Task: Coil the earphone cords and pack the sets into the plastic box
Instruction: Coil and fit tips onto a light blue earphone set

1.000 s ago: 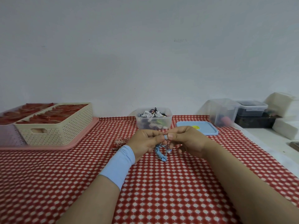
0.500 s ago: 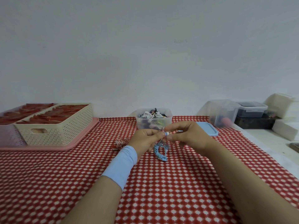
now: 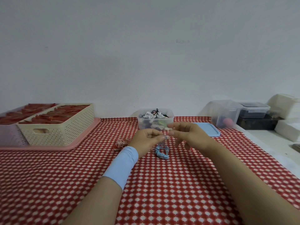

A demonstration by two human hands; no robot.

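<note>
Here, left hand (image 3: 146, 138) pinching cord (image 3: 162, 153), fingers (image 3: 153, 132) curled.

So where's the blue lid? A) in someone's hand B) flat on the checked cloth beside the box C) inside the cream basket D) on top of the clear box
B: the blue lid lies flat on the checked cloth, just right of the plastic box, which stands open.
</note>
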